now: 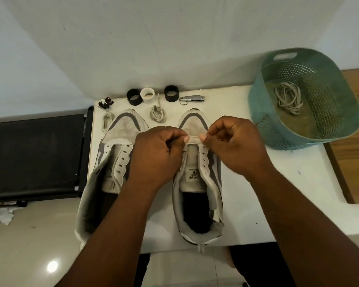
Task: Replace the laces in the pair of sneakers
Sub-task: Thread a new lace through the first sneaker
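Two grey-and-white sneakers stand side by side on the white table, toes pointing away from me. The left sneaker has bare eyelets. Over the front eyelets of the right sneaker, my left hand and my right hand each pinch one end of a short stretch of beige lace held taut between the fingertips. A coiled beige lace lies between the two toes. Another small coil sits left of the left sneaker.
A teal perforated basket at the right holds a bundle of laces. Along the table's far edge stand two black rings, a white ring, a nail clipper and small figurines. A black surface adjoins the left.
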The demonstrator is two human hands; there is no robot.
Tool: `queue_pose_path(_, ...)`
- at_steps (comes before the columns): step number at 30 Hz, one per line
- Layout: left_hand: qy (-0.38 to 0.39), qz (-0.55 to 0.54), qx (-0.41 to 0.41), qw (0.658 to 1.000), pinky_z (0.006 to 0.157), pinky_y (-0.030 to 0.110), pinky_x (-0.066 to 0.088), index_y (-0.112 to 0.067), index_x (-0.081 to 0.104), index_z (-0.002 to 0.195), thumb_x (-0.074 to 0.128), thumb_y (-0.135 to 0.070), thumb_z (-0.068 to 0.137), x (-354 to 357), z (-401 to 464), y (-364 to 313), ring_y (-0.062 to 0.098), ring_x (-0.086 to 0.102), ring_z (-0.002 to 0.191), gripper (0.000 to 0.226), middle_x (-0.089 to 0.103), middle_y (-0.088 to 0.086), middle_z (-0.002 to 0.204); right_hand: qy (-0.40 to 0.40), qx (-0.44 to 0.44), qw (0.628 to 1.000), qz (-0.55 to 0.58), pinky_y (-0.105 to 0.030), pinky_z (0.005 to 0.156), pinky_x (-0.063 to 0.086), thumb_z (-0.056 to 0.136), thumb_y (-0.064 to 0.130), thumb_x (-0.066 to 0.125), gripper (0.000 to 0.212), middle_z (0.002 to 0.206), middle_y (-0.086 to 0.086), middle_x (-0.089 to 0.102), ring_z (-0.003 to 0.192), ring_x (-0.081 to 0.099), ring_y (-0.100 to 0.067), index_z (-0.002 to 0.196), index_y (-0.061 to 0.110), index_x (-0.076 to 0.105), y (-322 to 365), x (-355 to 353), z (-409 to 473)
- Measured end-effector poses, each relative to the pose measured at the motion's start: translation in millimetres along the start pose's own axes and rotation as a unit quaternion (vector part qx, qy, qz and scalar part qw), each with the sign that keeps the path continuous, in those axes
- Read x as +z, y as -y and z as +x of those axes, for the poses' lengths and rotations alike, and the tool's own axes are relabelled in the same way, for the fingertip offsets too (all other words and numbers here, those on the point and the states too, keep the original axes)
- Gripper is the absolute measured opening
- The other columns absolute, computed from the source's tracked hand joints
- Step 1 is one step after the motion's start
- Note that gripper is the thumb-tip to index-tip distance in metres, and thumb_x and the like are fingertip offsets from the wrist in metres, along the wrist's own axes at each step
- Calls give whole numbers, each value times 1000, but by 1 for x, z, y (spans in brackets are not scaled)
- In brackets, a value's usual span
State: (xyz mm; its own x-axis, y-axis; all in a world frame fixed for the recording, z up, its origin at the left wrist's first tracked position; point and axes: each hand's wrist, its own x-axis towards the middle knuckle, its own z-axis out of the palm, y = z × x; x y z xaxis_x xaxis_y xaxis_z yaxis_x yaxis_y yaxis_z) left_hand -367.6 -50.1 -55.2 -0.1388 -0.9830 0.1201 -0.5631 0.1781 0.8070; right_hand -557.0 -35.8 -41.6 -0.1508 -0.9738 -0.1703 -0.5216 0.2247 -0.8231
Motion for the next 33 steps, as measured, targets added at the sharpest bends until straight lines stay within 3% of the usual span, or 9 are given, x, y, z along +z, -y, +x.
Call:
queue_pose_path(3, 31, 33, -23, 999, 77, 36, 59, -28, 75, 91, 71, -27, 92, 3, 1, 2, 3, 68, 82, 5, 72, -15, 83, 25, -26, 979, -203, -29, 62, 52, 69, 67, 77, 46, 80, 13, 62, 72, 58, -6, 89, 29, 57, 5, 8, -8)
queue_pose_path(7, 70, 100, 9, 992, 83, 39, 49, -29, 69, 90, 67, -29, 93, 10, 0, 6, 15, 57, 92, 3, 62, -12, 89, 53, 9, 968, -246, -30, 71, 52, 67, 60, 76, 45, 86, 13, 62, 79, 58, -9, 96, 29, 59, 14, 2, -10)
queue_pose_path(10, 74, 118, 14, 990, 85, 28, 35, -27, 70, 94, 67, -27, 94, 14, -2, 5, 16, 49, 105, 3, 56, -11, 99, 57, 25, 973, -221, -30, 72, 57, 73, 46, 75, 24, 76, 11, 68, 72, 63, -7, 85, 26, 73, 19, -4, -8)
queue_pose_path(14, 64, 91, -7, 994, 91, 24, 33, -27, 72, 90, 66, -32, 87, 17, -3, 4, 14, 46, 118, 9, 57, -9, 116, 77, 44, 985, -151, -21, 65, 50, 81, 28, 76, 5, 71, 16, 70, 69, 64, -3, 81, 27, 81, 12, -5, -2)
queue_pose_path(17, 48, 120, -3, 992, 92, 29, 38, -27, 73, 86, 64, -35, 82, 19, -4, -1, 17, 46, 121, 13, 59, -8, 118, 72, 75, 992, -73, -25, 72, 57, 82, 15, 77, 14, 78, 13, 72, 73, 68, -5, 90, 25, 81, 5, -5, 0)
queue_pose_path(20, 50, 136, 6, 989, 89, 37, 46, -27, 75, 80, 67, -34, 78, 21, -6, -4, 19, 47, 121, 10, 59, -10, 118, 68, 94, 993, -19, -28, 68, 60, 82, 5, 75, 24, 79, 5, 74, 70, 71, -12, 93, 26, 78, 1, -4, -1)
queue_pose_path(24, 76, 168, 24, 983, 97, 40, 44, -30, 81, 84, 69, -38, 78, 26, -7, -3, 21, 49, 123, 16, 63, -8, 124, 65, 92, 994, 6, -25, 59, 55, 83, 3, 74, 26, 70, 2, 74, 66, 71, -19, 91, 27, 74, 0, -2, 0)
queue_pose_path(30, 86, 216, 45, 971, 99, 51, 47, -27, 83, 91, 66, -34, 83, 31, -9, -4, 28, 51, 130, 20, 66, -3, 132, 77, 78, 994, 19, -31, 60, 57, 83, 2, 74, 26, 66, -1, 73, 65, 71, -27, 94, 26, 72, 0, -5, 0)
queue_pose_path(33, 82, 242, 37, 966, 99, 57, 47, -27, 82, 87, 64, -34, 81, 31, -10, -6, 33, 44, 136, 21, 64, -3, 133, 76, 75, 994, 31, -28, 58, 56, 83, 1, 74, 27, 67, 0, 74, 60, 69, -19, 95, 25, 72, 1, -4, -1)
